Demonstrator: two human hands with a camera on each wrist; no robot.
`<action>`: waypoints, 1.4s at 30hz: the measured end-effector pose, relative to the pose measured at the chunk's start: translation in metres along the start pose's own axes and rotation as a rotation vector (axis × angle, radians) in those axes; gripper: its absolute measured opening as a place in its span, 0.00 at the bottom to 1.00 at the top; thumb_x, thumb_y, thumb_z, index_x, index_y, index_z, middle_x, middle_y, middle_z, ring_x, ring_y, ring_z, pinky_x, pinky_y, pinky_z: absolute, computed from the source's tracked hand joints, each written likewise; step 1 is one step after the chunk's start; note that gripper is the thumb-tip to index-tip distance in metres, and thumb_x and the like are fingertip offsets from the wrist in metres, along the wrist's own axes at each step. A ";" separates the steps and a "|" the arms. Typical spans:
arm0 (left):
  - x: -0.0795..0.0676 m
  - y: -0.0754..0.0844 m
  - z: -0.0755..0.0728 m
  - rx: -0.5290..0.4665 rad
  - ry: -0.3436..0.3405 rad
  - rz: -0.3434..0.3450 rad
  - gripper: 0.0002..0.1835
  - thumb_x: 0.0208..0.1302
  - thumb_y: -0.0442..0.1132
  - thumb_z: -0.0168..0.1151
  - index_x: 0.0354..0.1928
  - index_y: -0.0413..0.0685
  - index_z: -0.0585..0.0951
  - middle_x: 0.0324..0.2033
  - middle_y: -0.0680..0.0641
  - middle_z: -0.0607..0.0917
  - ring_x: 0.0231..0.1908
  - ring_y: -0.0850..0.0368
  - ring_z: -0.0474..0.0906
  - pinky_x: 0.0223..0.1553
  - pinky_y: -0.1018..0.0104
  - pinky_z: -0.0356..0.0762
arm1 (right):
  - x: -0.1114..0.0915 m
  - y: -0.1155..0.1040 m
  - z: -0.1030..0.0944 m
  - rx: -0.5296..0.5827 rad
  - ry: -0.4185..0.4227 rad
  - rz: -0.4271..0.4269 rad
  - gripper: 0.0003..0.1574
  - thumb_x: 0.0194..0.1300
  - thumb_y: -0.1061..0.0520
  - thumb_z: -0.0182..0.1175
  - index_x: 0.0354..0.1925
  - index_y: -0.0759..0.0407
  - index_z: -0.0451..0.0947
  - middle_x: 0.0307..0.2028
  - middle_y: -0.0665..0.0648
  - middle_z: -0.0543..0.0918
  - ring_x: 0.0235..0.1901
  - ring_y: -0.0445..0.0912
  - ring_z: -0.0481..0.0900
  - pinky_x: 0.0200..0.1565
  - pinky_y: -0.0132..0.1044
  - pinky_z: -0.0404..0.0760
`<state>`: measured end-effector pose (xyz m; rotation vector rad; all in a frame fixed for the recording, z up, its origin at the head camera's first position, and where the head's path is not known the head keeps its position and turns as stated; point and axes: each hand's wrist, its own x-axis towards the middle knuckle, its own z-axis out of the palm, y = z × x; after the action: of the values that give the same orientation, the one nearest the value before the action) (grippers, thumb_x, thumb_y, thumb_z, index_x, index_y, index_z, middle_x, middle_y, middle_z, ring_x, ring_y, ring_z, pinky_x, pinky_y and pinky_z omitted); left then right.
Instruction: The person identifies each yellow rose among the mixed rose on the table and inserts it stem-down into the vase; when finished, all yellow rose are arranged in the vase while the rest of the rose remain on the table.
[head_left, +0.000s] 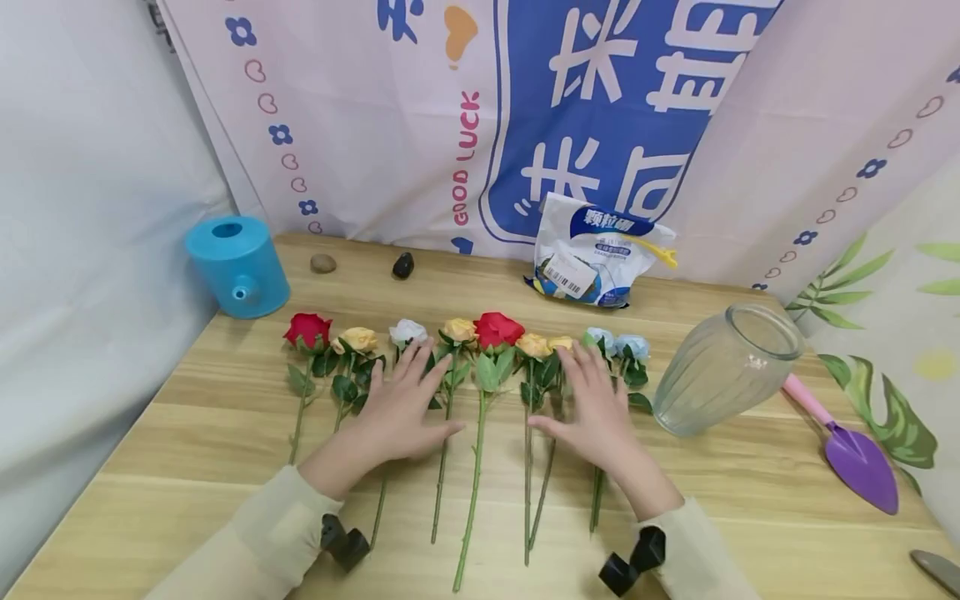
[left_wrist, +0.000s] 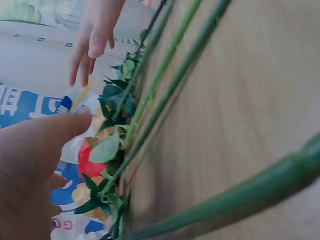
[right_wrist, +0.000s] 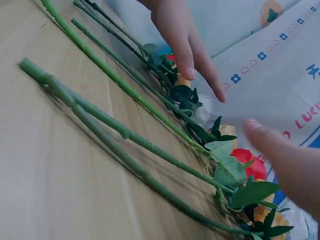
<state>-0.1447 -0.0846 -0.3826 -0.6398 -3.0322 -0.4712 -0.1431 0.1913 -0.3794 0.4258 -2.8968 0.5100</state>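
Note:
A row of artificial roses lies on the wooden table with blooms towards the back: a red rose (head_left: 307,329) at the left, a white rose (head_left: 407,331), a large red rose (head_left: 498,330) in the middle, several yellow roses (head_left: 459,330), and light blue roses (head_left: 632,347) at the right. Over the stems by the white rose my left hand (head_left: 401,417) spreads its fingers, holding nothing. My right hand (head_left: 597,412), also spread, is between the yellow and blue roses. In the left wrist view, the right hand (left_wrist: 97,35) appears raised above the stems.
Right of the flowers stands a clear glass vase (head_left: 720,375), with a purple trowel (head_left: 862,467) beyond it. A blue watering can (head_left: 243,267), two small stones (head_left: 323,263) and a white plastic bag (head_left: 596,254) line the back. A grey stone (head_left: 937,570) lies at the right edge.

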 end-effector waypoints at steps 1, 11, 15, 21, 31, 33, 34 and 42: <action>-0.002 0.000 -0.001 -0.028 0.014 0.005 0.47 0.53 0.65 0.55 0.69 0.50 0.52 0.69 0.44 0.42 0.67 0.45 0.33 0.57 0.32 0.36 | -0.004 0.003 -0.003 0.050 0.062 -0.004 0.60 0.46 0.34 0.64 0.68 0.53 0.47 0.68 0.58 0.49 0.66 0.57 0.42 0.58 0.66 0.44; -0.027 -0.014 -0.018 -0.248 0.098 0.015 0.40 0.57 0.50 0.61 0.65 0.37 0.57 0.65 0.37 0.55 0.63 0.39 0.51 0.60 0.41 0.51 | -0.052 0.046 -0.068 0.634 1.001 -0.264 0.24 0.51 0.65 0.62 0.44 0.79 0.69 0.43 0.68 0.76 0.46 0.51 0.72 0.48 0.33 0.71; -0.034 -0.018 -0.024 -0.283 0.121 0.008 0.39 0.57 0.48 0.61 0.65 0.37 0.57 0.64 0.36 0.57 0.61 0.37 0.55 0.58 0.42 0.56 | -0.060 0.064 -0.084 0.847 1.201 -0.157 0.26 0.47 0.68 0.65 0.44 0.77 0.67 0.45 0.65 0.72 0.46 0.49 0.71 0.47 0.33 0.70; -0.039 -0.022 -0.023 -0.302 0.110 -0.012 0.39 0.58 0.47 0.60 0.66 0.38 0.56 0.65 0.36 0.56 0.61 0.37 0.55 0.57 0.42 0.57 | -0.061 0.096 -0.082 1.072 0.984 0.207 0.47 0.51 0.66 0.65 0.63 0.59 0.51 0.62 0.58 0.55 0.62 0.47 0.50 0.62 0.35 0.54; -0.044 -0.023 -0.021 -0.336 0.122 -0.027 0.38 0.58 0.46 0.61 0.65 0.38 0.57 0.64 0.36 0.58 0.57 0.36 0.62 0.54 0.42 0.62 | -0.053 0.097 -0.061 0.926 0.730 0.449 0.63 0.49 0.61 0.68 0.68 0.43 0.35 0.69 0.55 0.40 0.67 0.44 0.39 0.65 0.44 0.41; -0.045 -0.023 -0.022 -0.339 0.131 -0.029 0.37 0.58 0.45 0.61 0.65 0.39 0.57 0.63 0.35 0.58 0.57 0.36 0.62 0.54 0.41 0.62 | -0.051 0.096 -0.058 0.912 0.734 0.456 0.65 0.48 0.61 0.68 0.68 0.42 0.35 0.69 0.55 0.40 0.67 0.44 0.39 0.65 0.43 0.41; -0.046 -0.024 -0.022 -0.342 0.134 -0.031 0.37 0.58 0.44 0.61 0.65 0.39 0.57 0.63 0.35 0.58 0.57 0.36 0.62 0.54 0.41 0.62 | -0.051 0.096 -0.057 0.908 0.736 0.459 0.65 0.48 0.62 0.69 0.68 0.42 0.34 0.69 0.55 0.40 0.67 0.45 0.39 0.65 0.42 0.40; -0.050 -0.043 -0.033 -0.412 0.147 -0.158 0.39 0.59 0.44 0.60 0.66 0.36 0.54 0.60 0.33 0.63 0.49 0.37 0.70 0.49 0.43 0.68 | -0.050 0.099 -0.053 0.932 0.775 0.430 0.65 0.47 0.65 0.68 0.68 0.44 0.36 0.68 0.53 0.42 0.66 0.46 0.42 0.65 0.42 0.41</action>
<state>-0.1181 -0.1515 -0.3675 -0.3499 -2.8725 -1.1128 -0.1202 0.3113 -0.3717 -0.2765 -1.8404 1.6466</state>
